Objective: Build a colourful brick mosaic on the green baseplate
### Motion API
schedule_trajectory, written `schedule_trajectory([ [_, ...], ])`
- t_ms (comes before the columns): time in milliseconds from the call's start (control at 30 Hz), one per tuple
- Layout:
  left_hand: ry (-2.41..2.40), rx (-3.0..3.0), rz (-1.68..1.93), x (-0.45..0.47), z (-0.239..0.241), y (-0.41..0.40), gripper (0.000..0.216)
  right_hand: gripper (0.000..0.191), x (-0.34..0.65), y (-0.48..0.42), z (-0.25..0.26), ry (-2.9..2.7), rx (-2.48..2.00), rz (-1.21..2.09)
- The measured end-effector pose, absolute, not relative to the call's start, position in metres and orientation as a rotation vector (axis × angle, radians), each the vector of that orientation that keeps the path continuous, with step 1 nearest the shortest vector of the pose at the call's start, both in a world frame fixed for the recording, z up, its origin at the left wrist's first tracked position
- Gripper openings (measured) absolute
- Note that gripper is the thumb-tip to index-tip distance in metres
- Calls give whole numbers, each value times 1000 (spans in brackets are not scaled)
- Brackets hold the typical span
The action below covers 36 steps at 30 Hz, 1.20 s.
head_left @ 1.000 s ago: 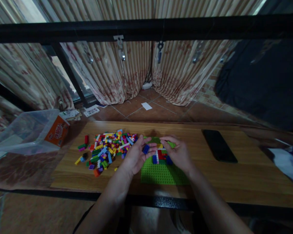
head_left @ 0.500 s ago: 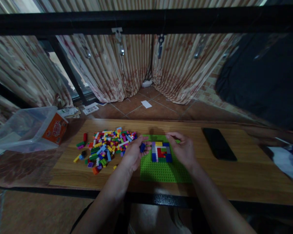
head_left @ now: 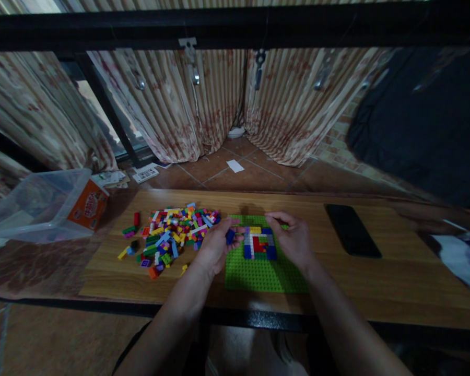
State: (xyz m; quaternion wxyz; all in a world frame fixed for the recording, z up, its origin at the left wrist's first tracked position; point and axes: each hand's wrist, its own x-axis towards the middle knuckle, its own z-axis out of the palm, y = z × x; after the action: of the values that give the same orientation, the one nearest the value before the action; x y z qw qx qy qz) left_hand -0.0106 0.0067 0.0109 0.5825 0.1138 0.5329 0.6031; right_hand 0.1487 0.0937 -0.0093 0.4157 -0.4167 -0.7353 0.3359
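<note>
The left hand (head_left: 214, 246) pinches a small blue brick (head_left: 230, 236) between thumb and fingertips, the other fingers loosely curled. Just right of that grip, a flat multicoloured brick patch (head_left: 258, 243) sits on the green baseplate (head_left: 258, 275). The right hand (head_left: 293, 243) rests half-curled against the patch's right edge; whether it grasps anything cannot be told. Left of the pinch lies the loose brick pile (head_left: 172, 235).

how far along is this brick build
Done: a patch of coloured bricks sits on the green baseplate, at its far part. In hand: the left hand holds a blue brick beside it; the right hand rests at its right edge. Left: most studs bare, a loose pile.
</note>
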Motion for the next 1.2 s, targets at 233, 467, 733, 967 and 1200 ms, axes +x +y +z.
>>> schedule_trajectory([
  [233,1249,264,1416,-11,11,7,25,24,148,92,-7,-1868,-1056,838],
  [467,1259,266,1407,-11,12,7,27,23,148,92,-8,-1875,-1060,842],
  [733,1237,261,1418,-11,12,7,27,24,148,93,-11,-1883,-1034,837],
  [967,1251,339,1440,-9,8,5,23,24,147,90,-9,-1912,-1024,814],
  [1200,1745,845,1478,-53,4,5,15,25,148,91,-14,-1900,-1064,825],
])
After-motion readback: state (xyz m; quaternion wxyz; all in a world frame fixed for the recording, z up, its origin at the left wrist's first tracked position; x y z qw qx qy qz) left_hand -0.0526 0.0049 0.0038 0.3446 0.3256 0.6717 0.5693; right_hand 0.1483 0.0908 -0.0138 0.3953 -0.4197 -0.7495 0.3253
